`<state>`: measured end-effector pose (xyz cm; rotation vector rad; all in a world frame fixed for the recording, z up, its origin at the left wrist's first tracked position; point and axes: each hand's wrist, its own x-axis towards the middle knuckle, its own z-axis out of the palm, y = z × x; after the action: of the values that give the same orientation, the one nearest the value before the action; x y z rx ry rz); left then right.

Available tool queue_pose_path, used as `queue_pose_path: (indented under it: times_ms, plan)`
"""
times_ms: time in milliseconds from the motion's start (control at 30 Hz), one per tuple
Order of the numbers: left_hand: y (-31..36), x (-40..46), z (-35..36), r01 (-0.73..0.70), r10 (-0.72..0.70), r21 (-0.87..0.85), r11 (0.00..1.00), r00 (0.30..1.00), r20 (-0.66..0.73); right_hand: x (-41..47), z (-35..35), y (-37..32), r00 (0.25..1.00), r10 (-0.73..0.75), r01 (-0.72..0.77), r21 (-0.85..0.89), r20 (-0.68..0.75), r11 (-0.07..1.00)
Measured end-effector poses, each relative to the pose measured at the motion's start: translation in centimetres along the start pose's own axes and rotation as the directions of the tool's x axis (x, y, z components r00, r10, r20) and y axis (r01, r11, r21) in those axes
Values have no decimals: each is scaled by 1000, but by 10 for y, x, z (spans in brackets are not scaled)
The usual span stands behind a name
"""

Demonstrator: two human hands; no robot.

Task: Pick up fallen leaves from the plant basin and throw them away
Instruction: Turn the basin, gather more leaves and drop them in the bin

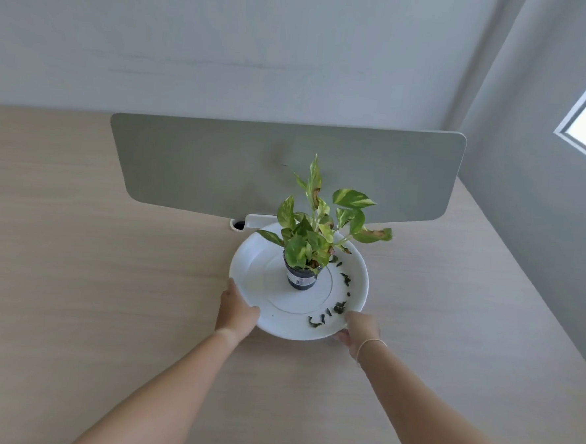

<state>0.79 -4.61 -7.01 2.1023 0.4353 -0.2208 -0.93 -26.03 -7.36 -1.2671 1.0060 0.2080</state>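
The white plant basin (268, 320) sits on the desk (107, 313) near the far edge, just in front of the grey divider panel (219, 169). A small potted plant (313, 230) stands upright at the basin centre in a dark pot (300, 280).

The fallen leaves (334, 308) lie as dark, curled scraps in an arc along the right and near-right part of the basin floor, apart from the pot.

The left hand (236, 312) grips the near-left rim, thumb on top and fingers curled under. The right hand (358, 330) holds the near-right rim in the same manner, close to the nearest leaves. Both hands are closed on the basin; neither holds a leaf.

Step in hand, as judged: positioning or steadying the basin before collection. No leaf is collected yet.

Next move, as judged: release one hand, narrow thumb and forefinger to a pinch, and lift the scraps singly. The leaves look dry and brittle; a light pinch is advisable. No waste bin is in view.
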Motion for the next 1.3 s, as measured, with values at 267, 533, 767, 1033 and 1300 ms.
queue_pose_path:
  times_ms: [267, 533, 767, 1033, 1300]
  plan:
    - [3, -12, 5, 196, -204, -121, 973, 977, -64, -30, 6, 19, 955, 85, -99, 36, 286, 994]
    - [-1, 10, -20, 117, -117, -11, 993, 992, 40, -7, -20, -4, 977, 10, 5, -73, 213, 997]
    - [-1, 29, -30, 44, -45, 9, 999, 999, 8, 10, -24, -23, 983, -14, 29, -84, 182, 996]
    - [8, 16, -28, 2, -20, -230, 973, 997, -75, 5, -12, -24, 981, -19, 30, -51, 191, 998]
    - [5, -2, -16, 15, -14, -142, 990, 1000, 3, -4, -2, -5, 990, 17, -29, 79, 140, 996]
